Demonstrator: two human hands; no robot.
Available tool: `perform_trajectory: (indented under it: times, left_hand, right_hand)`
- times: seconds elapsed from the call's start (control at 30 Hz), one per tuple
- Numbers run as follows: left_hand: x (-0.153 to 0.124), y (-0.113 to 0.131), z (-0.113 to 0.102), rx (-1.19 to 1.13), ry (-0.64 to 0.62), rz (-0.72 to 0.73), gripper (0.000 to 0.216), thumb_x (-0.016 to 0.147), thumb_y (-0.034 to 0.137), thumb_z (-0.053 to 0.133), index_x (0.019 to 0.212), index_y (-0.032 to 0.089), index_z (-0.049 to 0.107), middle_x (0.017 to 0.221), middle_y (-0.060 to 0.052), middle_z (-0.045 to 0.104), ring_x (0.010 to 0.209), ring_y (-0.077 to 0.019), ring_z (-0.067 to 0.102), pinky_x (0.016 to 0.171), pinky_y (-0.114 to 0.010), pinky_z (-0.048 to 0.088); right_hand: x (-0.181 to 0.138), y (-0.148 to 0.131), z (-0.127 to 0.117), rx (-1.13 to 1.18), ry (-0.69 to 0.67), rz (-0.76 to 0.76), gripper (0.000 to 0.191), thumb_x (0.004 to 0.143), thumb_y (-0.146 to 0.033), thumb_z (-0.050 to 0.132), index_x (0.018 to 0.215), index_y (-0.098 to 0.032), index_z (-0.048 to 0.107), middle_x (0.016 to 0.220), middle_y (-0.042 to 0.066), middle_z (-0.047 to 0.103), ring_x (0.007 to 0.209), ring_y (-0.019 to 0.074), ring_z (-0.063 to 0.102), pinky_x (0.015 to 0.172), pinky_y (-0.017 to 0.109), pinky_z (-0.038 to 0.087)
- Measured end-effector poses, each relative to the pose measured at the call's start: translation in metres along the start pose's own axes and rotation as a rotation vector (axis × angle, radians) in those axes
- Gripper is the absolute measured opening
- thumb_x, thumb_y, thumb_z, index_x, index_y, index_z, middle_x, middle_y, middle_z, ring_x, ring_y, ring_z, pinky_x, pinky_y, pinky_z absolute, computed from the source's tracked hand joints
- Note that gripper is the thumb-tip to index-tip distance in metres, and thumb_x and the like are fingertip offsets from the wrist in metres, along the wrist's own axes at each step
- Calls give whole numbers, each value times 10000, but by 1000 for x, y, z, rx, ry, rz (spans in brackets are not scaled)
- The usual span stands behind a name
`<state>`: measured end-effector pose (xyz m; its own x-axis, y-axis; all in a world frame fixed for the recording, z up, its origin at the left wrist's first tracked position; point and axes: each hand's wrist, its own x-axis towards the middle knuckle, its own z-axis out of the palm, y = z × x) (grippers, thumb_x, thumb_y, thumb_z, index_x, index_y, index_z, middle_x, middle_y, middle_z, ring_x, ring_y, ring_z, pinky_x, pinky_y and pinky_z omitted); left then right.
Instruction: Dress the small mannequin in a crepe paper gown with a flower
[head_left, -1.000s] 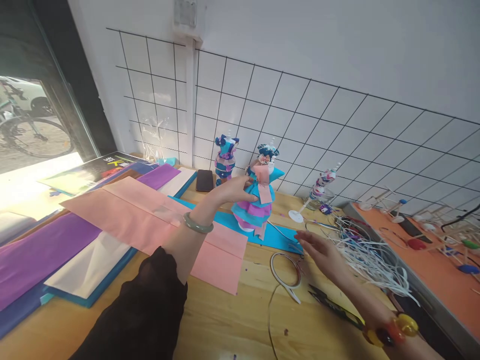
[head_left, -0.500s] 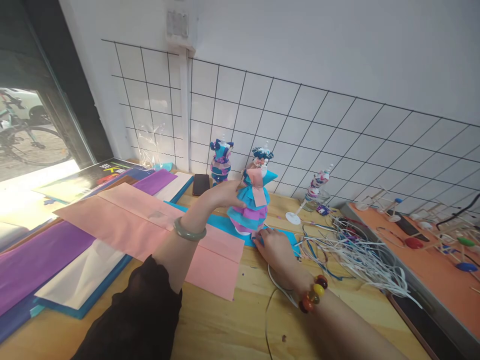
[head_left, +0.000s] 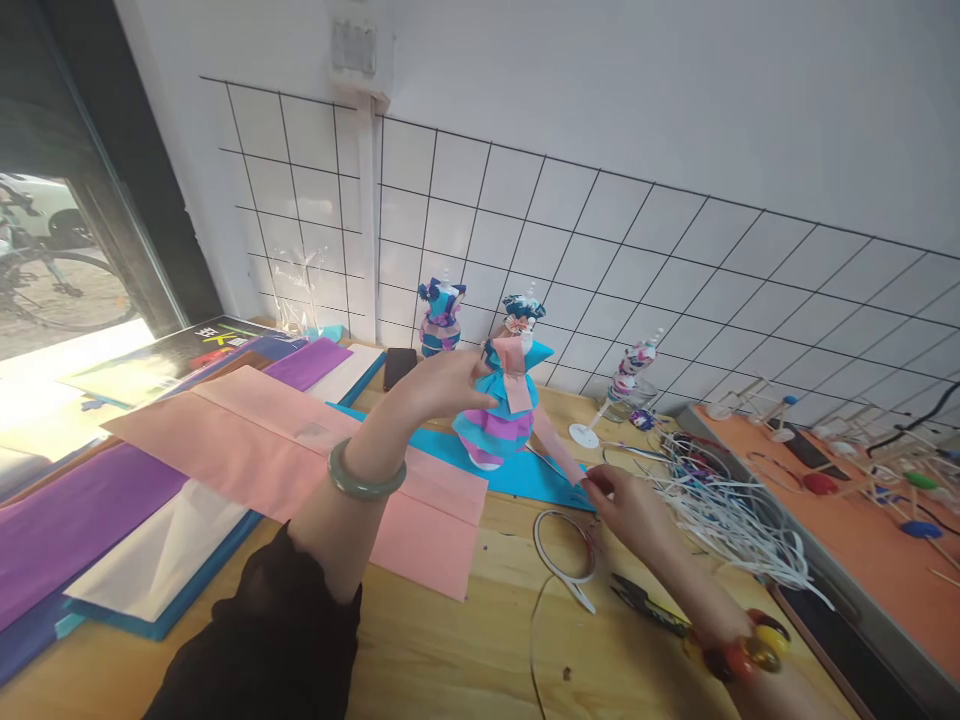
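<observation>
A wooden surface (head_left: pixel 450 650) fills the lower frame, with big sheets of pink paper (head_left: pixel 300 450) and purple paper (head_left: pixel 75 520) on the left. Near the middle a small paper doll (head_left: pixel 499 415) stands on a blue sheet (head_left: pixel 540 478); its blue and purple skirt looks made already. The left hand (head_left: pixel 442 385) pinches the doll's top, and the right hand (head_left: pixel 630 505) pinches the loose end of a pink paper strip (head_left: pixel 559 450), which seems not yet fixed on.

text: none legible | dark board (head_left: pixel 217 340): coloured marks, unreadable
</observation>
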<state>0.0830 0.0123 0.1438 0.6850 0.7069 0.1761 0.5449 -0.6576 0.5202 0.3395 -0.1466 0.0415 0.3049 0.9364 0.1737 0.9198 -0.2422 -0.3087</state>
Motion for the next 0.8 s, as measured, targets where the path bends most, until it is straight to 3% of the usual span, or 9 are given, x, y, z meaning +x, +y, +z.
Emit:
perform_trajectory:
  times: [0.07,0.17,0.23,0.33,0.43,0.5,0.57,0.67,0.8]
  left_hand:
    - [-7,7,-3,-13,-21,33,330,698,490,586,828,186,593,850,-40,624,754,-196,568,574,-275,383]
    - [-18,24,-2,-90,-158,185,298,752,481,549,767,189,607,784,-33,625,718,-169,565,574,-266,389]
    - [-24,38,4,-167,-225,318,283,760,431,570,928,209,619,863,-34,637,811,-178,579,641,-266,419]
    - [-27,61,24,-275,-249,499,458,758,381,607,1186,238,522,1103,-44,607,999,-192,559,800,-291,438]
    - [-27,77,51,-329,-242,666,590,786,351,595,1329,286,374,1382,-36,423,1261,-223,388,1000,-349,340]
    - [-26,82,64,-351,-253,685,639,791,361,591,1365,292,318,1419,-36,376,1309,-228,326,1030,-360,308]
    - [-25,84,71,-380,-267,683,585,815,370,555,1352,288,338,1385,-40,423,1262,-221,390,1002,-351,336]
    - [-21,83,71,-412,-369,637,456,830,321,519,1275,255,443,1155,-39,597,1030,-187,556,852,-306,422]
    - [-15,78,70,-427,-558,538,246,808,296,527,1022,206,608,920,-13,639,844,-166,586,679,-261,430]
  right_hand:
    - [-11,11,-11,71,9,1,249,810,-393,465,784,-214,636,751,61,708,686,241,660,615,326,467]
    - [-33,13,-33,166,73,4,241,791,-439,490,776,-240,625,782,55,706,721,250,660,643,343,489]
    - [-49,5,-50,183,132,28,242,775,-472,507,743,-265,626,793,50,704,730,258,657,631,350,497]
    - [-71,-17,-77,178,268,49,252,730,-544,542,752,-316,647,819,41,708,746,278,656,518,343,495]
    - [-88,-40,-100,179,372,18,204,696,-542,582,748,-363,664,764,23,709,681,269,658,553,365,534]
    - [-96,-53,-112,228,372,29,189,674,-535,604,724,-366,671,761,19,715,684,271,668,580,369,561]
    - [-101,-61,-119,330,386,50,194,652,-533,629,720,-360,685,770,20,716,723,275,677,564,344,576]
    - [-100,-63,-123,461,440,153,206,628,-525,670,715,-341,698,745,30,708,704,268,672,527,319,576]
    - [-81,-42,-112,699,402,259,211,631,-489,693,735,-305,680,772,45,699,741,263,662,569,337,574]
